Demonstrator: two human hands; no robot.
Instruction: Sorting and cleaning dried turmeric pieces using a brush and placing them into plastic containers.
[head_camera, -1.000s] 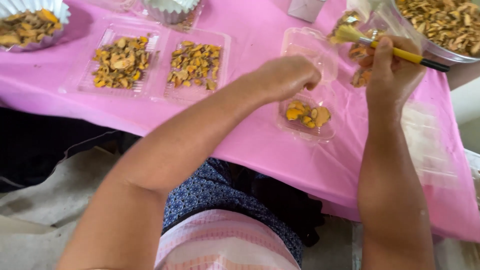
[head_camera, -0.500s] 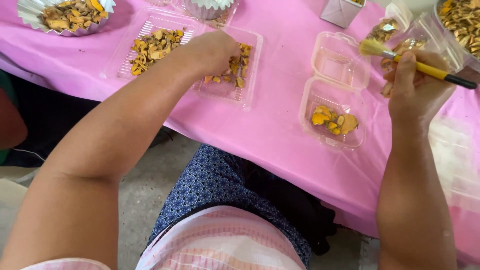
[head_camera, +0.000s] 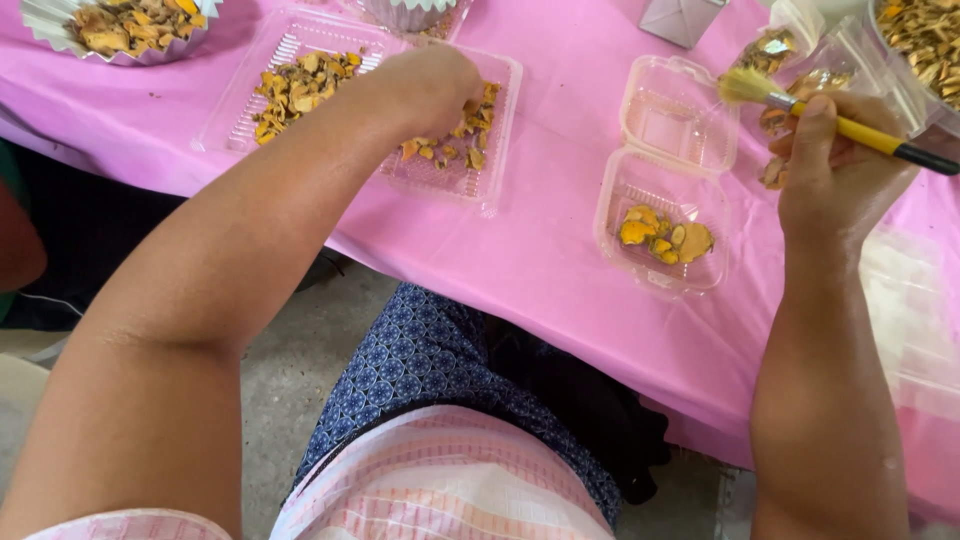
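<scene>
Head view: left hand (head_camera: 425, 85) pinches chips in the tray (head_camera: 500, 140); right hand (head_camera: 835, 165), beside the tray, grips a brush (head_camera: 830, 120). Chips could spill off the counter (head_camera: 540, 250).

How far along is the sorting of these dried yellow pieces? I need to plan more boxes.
Done: a few yellow pieces lie in the open clear plastic clamshell box. In hand: left hand reaches into a clear tray; right hand holds a yellow-handled brush. Left: the box is mostly unfilled.

my tablecloth (head_camera: 560, 250) pink | my brush (head_camera: 850, 125) yellow-handled, black-tipped | dried pieces (head_camera: 665, 235) orange-yellow | my skirt (head_camera: 430, 360) blue patterned
</scene>
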